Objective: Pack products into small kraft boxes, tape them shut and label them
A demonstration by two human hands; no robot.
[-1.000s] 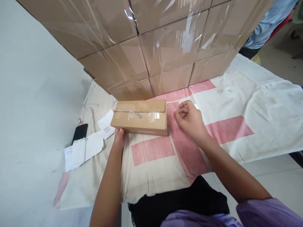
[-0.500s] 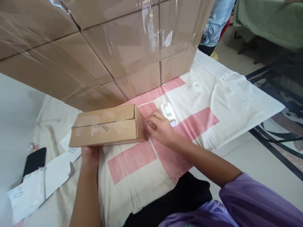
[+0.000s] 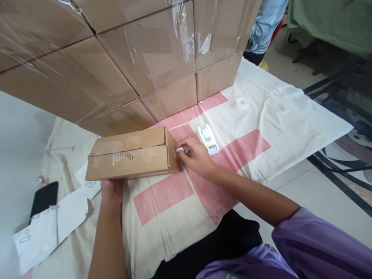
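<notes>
A closed cardboard box (image 3: 145, 157) lies lengthwise on the cloth, with a dark printed mark on its top near the flap seam. My left hand (image 3: 112, 192) holds it from the near left side, the fingers hidden beneath it. At the box's right end, my right hand (image 3: 195, 155) pinches a small white label (image 3: 180, 148) with a dark bluish outline between thumb and fingertips. The label is close to the end face; whether it touches I cannot tell. Just beyond my right hand stands a white tape dispenser (image 3: 207, 137) with a clear roll.
Behind the box rises a stack of taped cartons (image 3: 122, 73). White paper sheets (image 3: 69, 209) with outlined shapes and a black phone (image 3: 44, 199) lie at the left. A pink-and-white cloth (image 3: 162, 199) covers the surface. A person in blue (image 3: 266, 25) is at the back right.
My right hand has turned slightly and drawn back a little from the box's end, so the small label now shows in its fingers. The box and my left hand have hardly moved.
</notes>
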